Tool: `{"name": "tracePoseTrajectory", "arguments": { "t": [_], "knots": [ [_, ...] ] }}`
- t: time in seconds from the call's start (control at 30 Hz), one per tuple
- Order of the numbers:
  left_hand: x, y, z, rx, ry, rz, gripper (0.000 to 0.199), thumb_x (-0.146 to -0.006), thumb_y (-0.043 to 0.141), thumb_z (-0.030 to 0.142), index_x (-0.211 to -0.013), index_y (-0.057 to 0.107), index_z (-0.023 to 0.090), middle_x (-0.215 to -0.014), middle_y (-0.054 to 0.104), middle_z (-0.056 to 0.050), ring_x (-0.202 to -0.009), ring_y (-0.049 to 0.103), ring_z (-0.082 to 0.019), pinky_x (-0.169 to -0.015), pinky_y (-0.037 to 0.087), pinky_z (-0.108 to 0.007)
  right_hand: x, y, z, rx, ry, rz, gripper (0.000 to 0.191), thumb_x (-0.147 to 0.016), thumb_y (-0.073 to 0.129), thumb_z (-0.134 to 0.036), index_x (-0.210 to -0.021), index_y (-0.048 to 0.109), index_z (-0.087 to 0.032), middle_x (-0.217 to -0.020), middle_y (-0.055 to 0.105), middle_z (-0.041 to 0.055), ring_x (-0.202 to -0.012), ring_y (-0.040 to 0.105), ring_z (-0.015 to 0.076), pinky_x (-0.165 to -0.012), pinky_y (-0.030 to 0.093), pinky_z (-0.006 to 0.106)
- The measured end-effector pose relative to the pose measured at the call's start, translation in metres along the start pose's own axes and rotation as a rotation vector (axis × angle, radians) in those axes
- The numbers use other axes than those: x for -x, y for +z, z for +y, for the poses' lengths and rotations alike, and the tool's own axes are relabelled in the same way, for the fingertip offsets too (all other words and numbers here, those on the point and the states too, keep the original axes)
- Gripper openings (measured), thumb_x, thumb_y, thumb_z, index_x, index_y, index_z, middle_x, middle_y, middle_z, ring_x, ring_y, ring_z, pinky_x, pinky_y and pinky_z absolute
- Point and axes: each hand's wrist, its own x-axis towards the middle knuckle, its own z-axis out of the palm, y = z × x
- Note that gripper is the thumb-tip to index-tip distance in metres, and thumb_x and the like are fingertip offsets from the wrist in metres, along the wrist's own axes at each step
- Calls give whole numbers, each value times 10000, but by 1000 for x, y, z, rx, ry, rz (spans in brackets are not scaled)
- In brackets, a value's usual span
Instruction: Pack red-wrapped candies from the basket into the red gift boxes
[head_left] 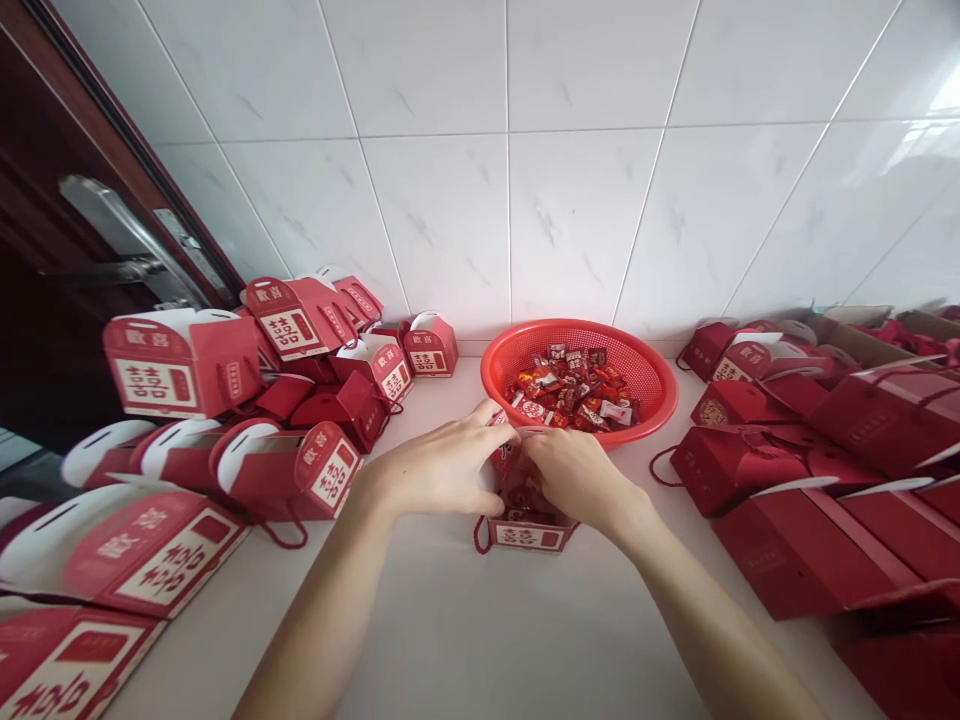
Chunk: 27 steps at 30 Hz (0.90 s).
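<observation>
The left hand (442, 462), thumb and fingers parted, is at nine o'clock on a small box (527, 537); the right hand (581, 478) dips inside from three. Fingertips are partly hidden, so what either grips cannot be told. The box stands on a white table (465, 640), tiled wall (442, 220) at twelve, dark door (45, 190) at ten. A basket (646, 378) of sweets (574, 388) sits just beyond, at one; other boxes (274, 472) crowd nine and three. Both hands partly cover the opening.
</observation>
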Motion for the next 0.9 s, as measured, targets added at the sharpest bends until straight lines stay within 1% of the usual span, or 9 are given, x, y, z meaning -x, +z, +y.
{"name": "tracePoseTrajectory", "arguments": {
  "t": [0.13, 0.23, 0.33, 0.4, 0.47, 0.57, 0.63, 0.77, 0.9],
  "knots": [
    [-1, 0, 1, 7, 24, 3, 477, -694, 712, 279, -1161, 617, 266, -1175, 512, -32, -934, 650, -211, -725, 498, -290, -1, 3, -2, 30, -24, 5, 316, -825, 500, -22, -1035, 686, -168, -1079, 726, 100, -955, 702, 242, -654, 442, 275],
    [-2, -1, 2, -1, 7, -7, 464, -701, 712, 280, -1157, 629, 262, -1195, 517, -39, -940, 648, -215, -717, 497, -293, 0, 3, 0, 8, -50, -6, 321, -818, 495, -19, -1017, 696, -169, -1071, 723, 92, -937, 694, 235, -641, 431, 273],
    [-2, -2, 3, -5, -20, -25, 449, -707, 712, 294, -1149, 635, 259, -1208, 522, -45, -935, 650, -222, -705, 499, -297, 2, 3, 4, -75, -111, -24, 258, -842, 502, -61, -947, 711, -170, -1069, 716, 96, -883, 682, 218, -618, 406, 267],
    [-2, -3, 2, -12, -16, -20, 426, -716, 703, 281, -1135, 637, 251, -1219, 524, -50, -962, 649, -233, -730, 506, -302, 3, 2, 7, -177, -140, -33, 209, -848, 517, -85, -907, 702, -163, -1028, 716, 94, -834, 668, 197, -628, 404, 264],
    [-3, -3, 2, -19, 23, 19, 399, -746, 682, 255, -1141, 632, 242, -1243, 524, -58, -1013, 641, -244, -787, 512, -312, 3, 0, 12, -286, -119, -3, 174, -857, 523, -101, -912, 678, -159, -934, 717, 76, -789, 655, 183, -641, 406, 262],
    [-4, -2, 1, 1, 101, 121, 374, -832, 637, 257, -1206, 618, 248, -1255, 532, -63, -1052, 628, -238, -854, 515, -322, 7, -7, 19, -442, -2, 107, 98, -887, 570, -186, -966, 622, -159, -883, 713, 63, -797, 655, 190, -643, 418, 264],
    [-6, -2, -1, 23, 151, 204, 351, -885, 605, 273, -1234, 620, 253, -1243, 541, -62, -1069, 621, -230, -885, 517, -319, 10, -12, 24, -573, 33, 142, 158, -877, 631, -262, -995, 580, -172, -890, 719, 55, -808, 669, 194, -649, 446, 267],
    [-8, -2, -3, 44, 249, 350, 308, -917, 574, 242, -1216, 650, 248, -1233, 561, -63, -1123, 600, -229, -959, 509, -330, 15, -18, 32, -776, -17, 194, 300, -839, 698, -390, -1026, 548, -208, -910, 725, 30, -811, 688, 193, -687, 503, 296],
    [-8, -4, 0, 100, 313, 403, 279, -955, 516, 223, -1190, 666, 236, -1247, 580, -71, -1176, 583, -219, -1039, 478, -346, 13, -18, 36, -938, -51, 230, 348, -834, 699, -367, -1099, 548, -201, -918, 718, 32, -830, 684, 192, -709, 527, 315]
  ]
}}
